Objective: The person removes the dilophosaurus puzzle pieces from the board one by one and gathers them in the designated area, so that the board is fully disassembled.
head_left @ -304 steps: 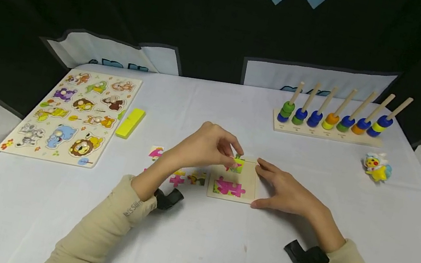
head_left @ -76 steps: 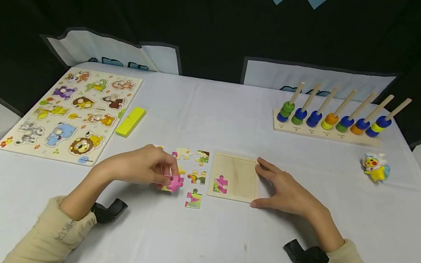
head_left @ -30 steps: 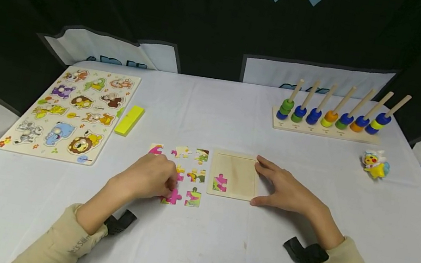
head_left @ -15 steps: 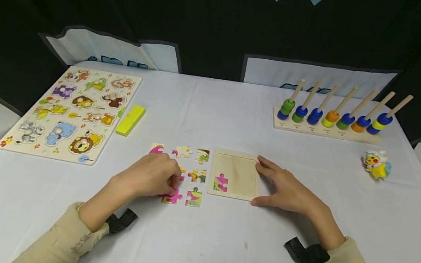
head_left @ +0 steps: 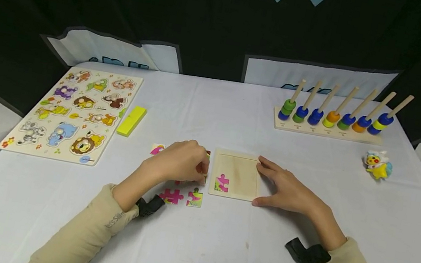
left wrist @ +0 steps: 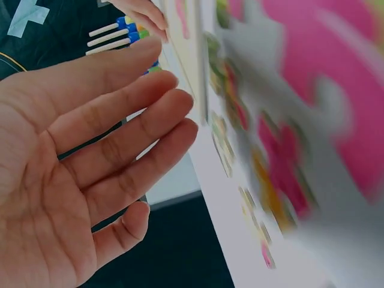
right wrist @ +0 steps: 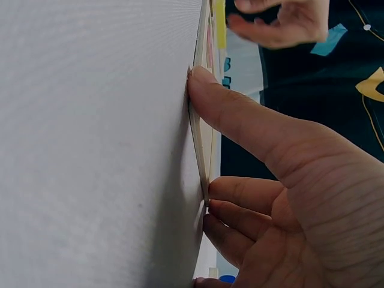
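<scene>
My left hand [head_left: 183, 163] hovers palm down over loose jigsaw pieces left of the wooden puzzle tray [head_left: 240, 167]. In the left wrist view, my left hand's fingers [left wrist: 150, 123] are loosely bent and nothing shows between them. A pink jigsaw piece [head_left: 222, 183] lies in the tray's near left corner. My right hand [head_left: 288, 191] holds the tray's right side, thumb at the near corner and index finger at the far one. Below my left hand lie a pink piece [head_left: 171, 196] and a pink-and-green piece [head_left: 195, 198]; others are partly hidden.
An animal peg puzzle board [head_left: 74, 114] lies at the left, beside a yellow block [head_left: 131, 121]. At the back right stands a counting rack [head_left: 329, 131] with coloured rings on pegs. A small yellow figurine [head_left: 378, 165] is in front of it.
Ten seconds ago the tray held more pieces; now one shows. My left hand laid a pink piece among the loose ones, then moved right and farther back. My right hand stayed still.
</scene>
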A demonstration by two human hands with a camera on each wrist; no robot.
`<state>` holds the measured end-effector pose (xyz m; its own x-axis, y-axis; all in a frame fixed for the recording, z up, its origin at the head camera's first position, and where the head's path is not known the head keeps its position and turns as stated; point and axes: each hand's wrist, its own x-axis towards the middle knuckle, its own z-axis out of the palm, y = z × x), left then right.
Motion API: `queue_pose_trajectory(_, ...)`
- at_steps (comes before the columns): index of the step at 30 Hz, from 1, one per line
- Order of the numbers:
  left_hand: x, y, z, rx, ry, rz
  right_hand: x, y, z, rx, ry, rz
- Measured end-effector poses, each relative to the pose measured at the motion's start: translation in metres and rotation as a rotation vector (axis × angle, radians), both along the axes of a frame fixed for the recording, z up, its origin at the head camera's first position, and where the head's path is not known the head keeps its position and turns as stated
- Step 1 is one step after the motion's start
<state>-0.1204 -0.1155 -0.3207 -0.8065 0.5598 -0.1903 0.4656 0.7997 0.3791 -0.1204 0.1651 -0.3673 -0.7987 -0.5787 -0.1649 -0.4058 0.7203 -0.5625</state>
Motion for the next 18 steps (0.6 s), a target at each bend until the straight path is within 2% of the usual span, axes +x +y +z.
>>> queue_pose_trajectory(5,-0.013,0.017,0.001,0.005,-0.02,-0.015,-0.001,0.0,0.0,-0.004,-0.004,0.004)
queue_pose_trajectory(9,-0.019,0.029,0.0,-0.009,-0.032,-0.023,-0.001,0.0,0.0,-0.008,-0.01,0.009)
queue_pose_trajectory(13,-0.021,0.039,-0.003,-0.046,-0.057,-0.038,-0.001,0.001,-0.001,-0.009,-0.006,0.012)
queue_pose_trajectory(18,-0.02,0.048,-0.008,-0.122,-0.043,-0.077,-0.001,0.001,-0.001,-0.008,-0.001,0.018)
